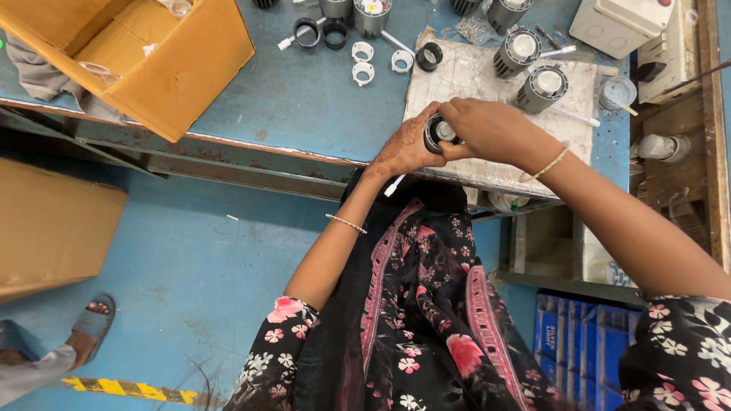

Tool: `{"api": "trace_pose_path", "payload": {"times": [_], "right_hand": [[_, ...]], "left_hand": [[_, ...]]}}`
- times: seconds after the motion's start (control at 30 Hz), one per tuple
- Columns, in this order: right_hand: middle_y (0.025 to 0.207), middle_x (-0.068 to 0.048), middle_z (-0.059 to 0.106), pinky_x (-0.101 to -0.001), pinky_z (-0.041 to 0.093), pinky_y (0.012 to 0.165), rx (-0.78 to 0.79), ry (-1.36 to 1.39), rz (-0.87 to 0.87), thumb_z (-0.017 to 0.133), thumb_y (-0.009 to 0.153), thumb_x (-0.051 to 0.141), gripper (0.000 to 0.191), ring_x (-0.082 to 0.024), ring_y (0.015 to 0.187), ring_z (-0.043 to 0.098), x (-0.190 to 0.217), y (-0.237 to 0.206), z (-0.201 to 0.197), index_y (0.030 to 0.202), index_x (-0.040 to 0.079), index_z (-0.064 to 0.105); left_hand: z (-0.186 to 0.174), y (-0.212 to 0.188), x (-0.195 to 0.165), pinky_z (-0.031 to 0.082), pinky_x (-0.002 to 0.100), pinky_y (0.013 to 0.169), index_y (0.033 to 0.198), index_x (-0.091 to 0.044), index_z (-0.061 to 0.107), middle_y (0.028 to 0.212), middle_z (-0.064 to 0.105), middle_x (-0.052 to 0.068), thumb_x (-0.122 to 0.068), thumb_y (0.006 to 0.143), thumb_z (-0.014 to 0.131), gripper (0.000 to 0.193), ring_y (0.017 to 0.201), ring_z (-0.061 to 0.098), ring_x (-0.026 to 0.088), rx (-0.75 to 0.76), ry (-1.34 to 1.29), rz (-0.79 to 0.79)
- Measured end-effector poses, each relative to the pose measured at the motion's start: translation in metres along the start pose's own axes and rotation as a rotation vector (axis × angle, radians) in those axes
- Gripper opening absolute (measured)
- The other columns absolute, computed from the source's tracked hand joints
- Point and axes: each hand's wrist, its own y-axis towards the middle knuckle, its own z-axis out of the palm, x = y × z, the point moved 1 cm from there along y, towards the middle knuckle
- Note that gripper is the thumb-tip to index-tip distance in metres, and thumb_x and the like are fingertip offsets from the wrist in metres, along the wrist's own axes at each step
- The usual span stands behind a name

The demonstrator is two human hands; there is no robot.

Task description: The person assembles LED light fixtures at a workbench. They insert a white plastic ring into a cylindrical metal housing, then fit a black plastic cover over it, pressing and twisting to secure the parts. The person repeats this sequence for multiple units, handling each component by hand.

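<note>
A blue bench (304, 99) runs across the top, with an open cardboard box (152, 61) at its left and a pale worn mat (472, 84) at its right. On the mat stand two grey finned housings (533, 68); white rings (363, 62) lie on the bare bench. At the mat's near edge, the left hand (403, 148) cups a small black lamp (438, 133) from below, fingers curled around it. The right hand (487, 129) closes over the lamp's top, fingertips pinching its rim.
</note>
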Motion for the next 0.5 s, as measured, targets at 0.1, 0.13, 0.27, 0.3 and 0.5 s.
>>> {"api": "trace_pose_path", "payload": {"times": [0.1, 0.13, 0.27, 0.3, 0.5], "right_hand": [[0.082, -0.017, 0.069, -0.0434, 0.055, 0.062, -0.040, -0.171, 0.070, 0.061, 0.096, 0.052, 0.053, -0.035, 0.073, 0.070, 0.003, 0.003, 0.010, 0.102, -0.001, 0.064], [0.077, -0.016, 0.069, -0.0426, 0.055, 0.058, -0.051, -0.233, 0.115, 0.058, 0.099, 0.053, 0.053, -0.033, 0.067, 0.070, 0.004, 0.004, 0.014, 0.095, 0.001, 0.065], [0.071, -0.013, 0.068, -0.0424, 0.051, 0.050, -0.180, -0.266, 0.225, 0.056, 0.102, 0.057, 0.055, -0.031, 0.058, 0.067, 0.016, 0.006, 0.023, 0.094, 0.003, 0.066], [0.073, -0.014, 0.069, -0.0427, 0.051, 0.052, -0.172, -0.250, 0.260, 0.056, 0.102, 0.058, 0.056, -0.031, 0.061, 0.068, 0.017, 0.002, 0.027, 0.095, 0.003, 0.065], [0.092, -0.018, 0.068, -0.0426, 0.054, 0.062, -0.109, -0.130, 0.034, 0.051, 0.105, 0.054, 0.054, -0.035, 0.082, 0.069, 0.013, -0.012, 0.019, 0.109, 0.001, 0.058]], "left_hand": [[-0.002, -0.001, -0.005, 0.054, 0.043, 0.090, 0.142, -0.013, 0.042, 0.100, 0.073, 0.017, -0.026, 0.062, 0.084, 0.092, 0.100, 0.070, 0.037, 0.002, 0.024, -0.022], [-0.003, -0.001, -0.007, 0.054, 0.043, 0.090, 0.143, -0.013, 0.041, 0.099, 0.073, 0.017, -0.027, 0.063, 0.085, 0.093, 0.099, 0.070, 0.037, 0.001, 0.032, -0.020], [-0.004, -0.004, -0.009, 0.055, 0.041, 0.089, 0.140, -0.014, 0.046, 0.096, 0.074, 0.015, -0.025, 0.062, 0.084, 0.087, 0.095, 0.072, 0.034, 0.010, -0.036, -0.018], [-0.004, -0.004, -0.008, 0.055, 0.040, 0.089, 0.140, -0.014, 0.048, 0.095, 0.075, 0.015, -0.024, 0.063, 0.082, 0.085, 0.095, 0.072, 0.034, 0.036, -0.054, -0.029], [-0.004, -0.004, -0.002, 0.054, 0.042, 0.092, 0.140, -0.006, 0.044, 0.107, 0.069, 0.021, -0.026, 0.061, 0.087, 0.092, 0.102, 0.068, 0.038, 0.027, 0.039, 0.185]]}}
